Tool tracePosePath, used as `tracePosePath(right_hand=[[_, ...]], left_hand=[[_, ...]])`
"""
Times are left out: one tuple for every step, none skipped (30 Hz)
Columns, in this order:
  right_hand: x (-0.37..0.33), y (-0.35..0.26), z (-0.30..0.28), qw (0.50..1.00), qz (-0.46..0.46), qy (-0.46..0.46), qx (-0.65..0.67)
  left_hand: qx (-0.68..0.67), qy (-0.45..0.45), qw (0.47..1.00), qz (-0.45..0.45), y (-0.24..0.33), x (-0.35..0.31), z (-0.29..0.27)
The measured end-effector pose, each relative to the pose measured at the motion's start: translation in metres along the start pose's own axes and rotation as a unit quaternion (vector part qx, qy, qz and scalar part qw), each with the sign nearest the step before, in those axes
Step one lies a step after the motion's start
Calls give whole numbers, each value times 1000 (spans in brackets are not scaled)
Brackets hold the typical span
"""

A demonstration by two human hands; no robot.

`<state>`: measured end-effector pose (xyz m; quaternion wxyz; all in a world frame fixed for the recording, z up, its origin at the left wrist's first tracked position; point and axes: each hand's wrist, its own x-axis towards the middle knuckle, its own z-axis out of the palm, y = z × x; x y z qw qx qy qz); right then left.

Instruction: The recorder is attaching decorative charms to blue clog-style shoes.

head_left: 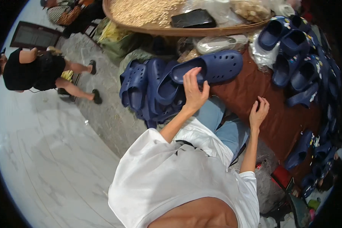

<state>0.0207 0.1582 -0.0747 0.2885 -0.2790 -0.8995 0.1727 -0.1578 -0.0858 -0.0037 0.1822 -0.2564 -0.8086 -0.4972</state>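
While the left hand grips a navy perforated clog by its heel end, its palm side stays hidden behind the fingers. That clog hangs above a heap of matching clogs, whose lower ones are buried and uncountable. Nearby, the right hand hovers open and empty over the brown cloth. More clogs at right fade into the dark rim.

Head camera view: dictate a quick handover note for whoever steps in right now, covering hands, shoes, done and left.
Left hand grips a navy clog by its heel end, held above the pile of navy clogs at the left.
Right hand is open and empty over the brown cloth.
More clogs lie along the cloth's right side.
Done: one clog in hand.
Left: cannot tell from this view.
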Motion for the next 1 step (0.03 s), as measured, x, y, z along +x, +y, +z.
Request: tracePosePath(right_hand=[[0,3,2,1000,-6,-6,6]], left_hand=[[8,-23,1000,-12,-5,1,0]])
